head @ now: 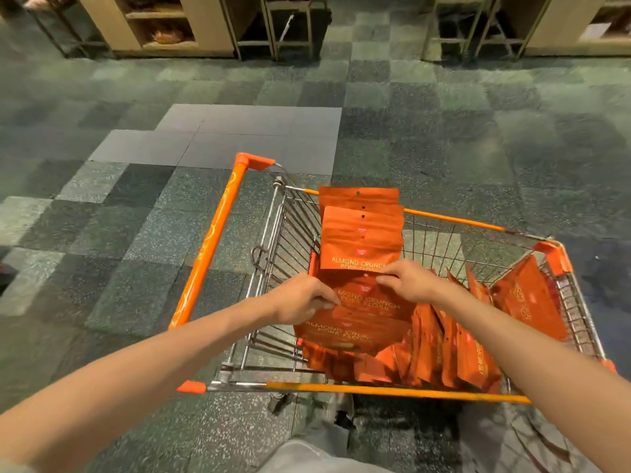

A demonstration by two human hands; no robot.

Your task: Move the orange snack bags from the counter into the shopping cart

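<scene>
A wire shopping cart (pixel 392 390) with orange trim stands in front of me, holding many orange snack bags. A fanned stack of bags (pixel 362 233) labelled "Almond Crunch Pork Floss" leans against the cart's far left side. My left hand (pixel 300 298) grips the left edge of the stack low down. My right hand (pixel 409 279) pinches the bottom edge of one upper bag. More bags (pixel 444 346) stand on edge in the middle of the basket, and another bag (pixel 527 298) leans on the right wall. The counter is out of view.
The cart's orange handle bar (pixel 211 247) runs along the left. Green and grey tiled floor (pixel 136 199) surrounds the cart. Wooden shelving units (pixel 160 25) and metal stool frames (pixel 290 29) line the far side of the aisle.
</scene>
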